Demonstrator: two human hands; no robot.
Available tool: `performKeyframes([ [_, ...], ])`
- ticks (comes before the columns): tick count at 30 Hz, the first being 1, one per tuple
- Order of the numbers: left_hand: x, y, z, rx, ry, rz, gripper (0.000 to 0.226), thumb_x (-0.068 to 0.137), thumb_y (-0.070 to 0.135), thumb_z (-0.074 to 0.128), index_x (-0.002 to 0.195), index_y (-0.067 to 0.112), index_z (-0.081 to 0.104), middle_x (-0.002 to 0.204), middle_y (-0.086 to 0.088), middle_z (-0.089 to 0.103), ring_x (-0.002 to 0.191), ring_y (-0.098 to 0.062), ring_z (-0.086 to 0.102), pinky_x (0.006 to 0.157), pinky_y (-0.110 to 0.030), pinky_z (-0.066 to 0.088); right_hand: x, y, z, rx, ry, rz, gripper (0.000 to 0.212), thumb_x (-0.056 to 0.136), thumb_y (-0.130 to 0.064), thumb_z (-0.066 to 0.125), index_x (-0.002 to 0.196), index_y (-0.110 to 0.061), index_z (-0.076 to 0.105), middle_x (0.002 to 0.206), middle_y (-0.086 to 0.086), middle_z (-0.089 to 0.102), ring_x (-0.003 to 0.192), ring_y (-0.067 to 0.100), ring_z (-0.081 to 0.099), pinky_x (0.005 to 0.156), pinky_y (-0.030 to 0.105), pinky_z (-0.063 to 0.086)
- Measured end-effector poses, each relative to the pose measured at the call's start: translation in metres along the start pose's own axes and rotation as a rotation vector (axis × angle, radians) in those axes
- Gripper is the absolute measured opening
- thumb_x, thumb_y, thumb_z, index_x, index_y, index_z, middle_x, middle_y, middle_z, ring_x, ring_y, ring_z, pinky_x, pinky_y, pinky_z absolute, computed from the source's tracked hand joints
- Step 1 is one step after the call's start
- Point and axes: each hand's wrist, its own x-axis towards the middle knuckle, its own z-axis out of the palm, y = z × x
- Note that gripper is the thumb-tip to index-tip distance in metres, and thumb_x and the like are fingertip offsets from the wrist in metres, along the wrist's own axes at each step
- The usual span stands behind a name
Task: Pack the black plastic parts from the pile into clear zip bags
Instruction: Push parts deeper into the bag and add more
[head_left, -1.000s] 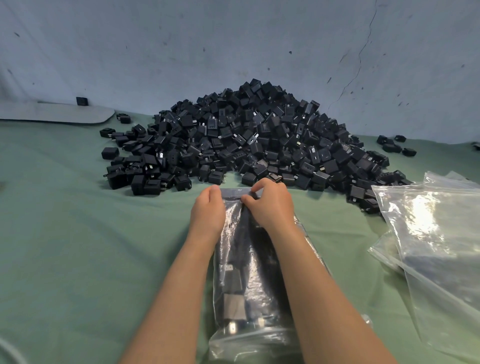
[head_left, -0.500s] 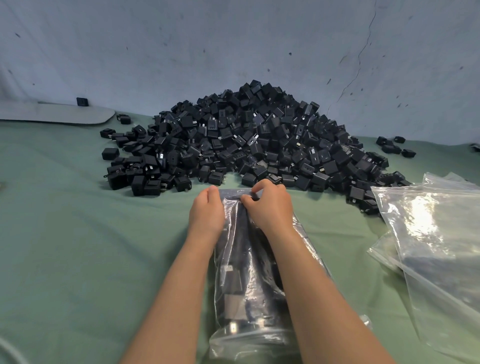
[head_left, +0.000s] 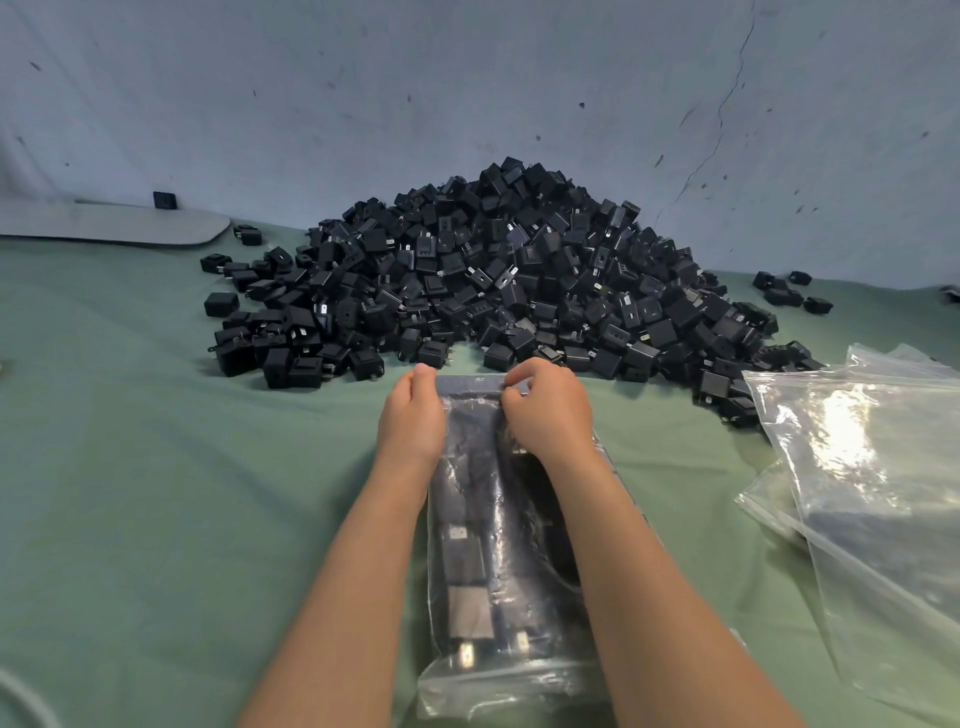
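A large pile (head_left: 519, 280) of black plastic parts sits on the green-covered bench (head_left: 156, 493), backed up against a pale blue wall (head_left: 363, 104).

Just in front of the pile, on the near side, lies a filled zip bag (head_left: 488, 519). It is flat on the bench, and its sealed mouth points toward the pile and stops just short of the nearest loose parts. Black parts (head_left: 462, 556) show through the clear plastic, packed in rows down the length of the bag.

Both hands are at the bag's mouth end, the end nearest the pile. The left hand (head_left: 413, 415) is at the left corner, with its fingers (head_left: 423, 371) curled over the edge and gripping the plastic. The right hand (head_left: 548, 410) is farther along the same edge, and its fingers (head_left: 524, 369) are bent and pinch the zip strip against the thumb. A short stretch of the strip is bare between the two hands. Both forearms run back from the pile along either side of the bag, and the right one covers part of it.

To the right of the pile and nearer the camera is a loose stack of empty clear bags (head_left: 872, 467), whose far corner touches the pile's edge. A few stray parts (head_left: 784, 293) lie apart from the pile on its right. Left of the pile, a flat grey board (head_left: 104, 223) rests by the wall.
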Motion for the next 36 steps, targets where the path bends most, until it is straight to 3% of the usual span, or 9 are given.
performKeyframes([
  [3, 0.000, 0.001, 0.001, -0.007, 0.016, -0.004, 0.041, 0.101, 0.034, 0.031, 0.129, 0.015, 0.053, 0.131, 0.000, 0.053, 0.115, -0.013, 0.047, 0.103, -0.031, 0.034, 0.001, 0.002, -0.003, 0.062, 0.002, 0.036, 0.028, 0.091, -0.011, 0.044, 0.112, -0.018, 0.061, 0.112, 0.008, 0.063, 0.103, 0.022, 0.055, 0.077, 0.027, 0.040],
  [7, -0.001, 0.000, 0.002, 0.032, -0.009, -0.031, 0.049, 0.100, 0.038, 0.028, 0.133, 0.007, 0.048, 0.136, -0.010, 0.051, 0.125, -0.028, 0.047, 0.108, -0.047, 0.036, 0.003, 0.002, -0.005, 0.113, 0.016, 0.076, 0.033, 0.092, -0.009, 0.044, 0.119, -0.012, 0.062, 0.120, 0.006, 0.063, 0.108, 0.022, 0.056, 0.078, 0.023, 0.037],
  [13, 0.001, 0.001, 0.000, 0.045, -0.010, -0.033, 0.056, 0.101, 0.041, 0.023, 0.133, 0.001, 0.046, 0.136, -0.019, 0.050, 0.127, -0.033, 0.046, 0.108, -0.049, 0.035, 0.002, 0.000, -0.002, 0.057, 0.040, 0.028, 0.034, 0.092, -0.008, 0.043, 0.121, -0.014, 0.059, 0.121, 0.006, 0.061, 0.109, 0.023, 0.056, 0.087, 0.033, 0.046],
  [17, 0.001, 0.001, 0.001, 0.057, 0.005, -0.022, 0.058, 0.101, 0.040, 0.023, 0.132, -0.005, 0.043, 0.137, -0.024, 0.047, 0.128, -0.036, 0.044, 0.109, -0.050, 0.034, 0.003, 0.002, -0.002, 0.065, 0.033, 0.023, 0.032, 0.093, -0.009, 0.043, 0.120, -0.015, 0.059, 0.119, 0.005, 0.062, 0.102, 0.021, 0.057, 0.081, 0.031, 0.046],
  [20, 0.000, 0.000, 0.001, 0.083, 0.024, -0.019, 0.054, 0.101, 0.039, 0.024, 0.132, 0.001, 0.047, 0.131, -0.019, 0.053, 0.122, -0.032, 0.049, 0.107, -0.047, 0.036, 0.002, 0.004, -0.001, 0.087, 0.025, 0.036, 0.032, 0.094, -0.010, 0.043, 0.121, -0.015, 0.058, 0.118, 0.004, 0.062, 0.093, 0.018, 0.055, 0.074, 0.027, 0.041],
  [24, -0.002, 0.000, 0.004, 0.150, 0.046, 0.015, 0.048, 0.101, 0.038, 0.025, 0.132, 0.010, 0.050, 0.132, -0.008, 0.053, 0.122, -0.025, 0.047, 0.107, -0.037, 0.034, 0.000, 0.002, 0.000, 0.038, 0.030, 0.021, 0.030, 0.092, -0.010, 0.043, 0.115, -0.016, 0.062, 0.117, 0.004, 0.062, 0.105, 0.022, 0.056, 0.078, 0.027, 0.041],
  [28, -0.003, -0.001, 0.007, 0.224, 0.046, 0.057, 0.050, 0.102, 0.040, 0.023, 0.132, 0.010, 0.049, 0.133, -0.009, 0.052, 0.122, -0.024, 0.046, 0.090, -0.028, 0.030, 0.001, -0.003, -0.004, -0.037, 0.006, -0.006, 0.029, 0.091, -0.011, 0.042, 0.108, -0.014, 0.065, 0.108, 0.006, 0.066, 0.102, 0.025, 0.057, 0.075, 0.029, 0.044],
  [32, 0.001, -0.003, 0.007, 0.102, 0.033, 0.009, 0.051, 0.101, 0.041, 0.025, 0.129, 0.009, 0.052, 0.129, -0.005, 0.056, 0.120, -0.024, 0.050, 0.106, -0.033, 0.034, 0.003, -0.012, -0.002, -0.109, -0.016, -0.001, 0.030, 0.092, -0.017, 0.043, 0.116, -0.015, 0.061, 0.124, 0.011, 0.055, 0.114, 0.032, 0.049, 0.093, 0.037, 0.044],
  [36, 0.003, -0.002, 0.001, -0.072, 0.182, -0.042, 0.041, 0.101, 0.033, 0.030, 0.128, 0.009, 0.051, 0.117, 0.002, 0.049, 0.103, -0.011, 0.040, 0.089, -0.025, 0.029, 0.008, -0.036, 0.012, -0.128, -0.050, -0.116, 0.031, 0.094, -0.019, 0.046, 0.121, -0.019, 0.061, 0.131, 0.010, 0.050, 0.118, 0.032, 0.045, 0.098, 0.037, 0.039],
])
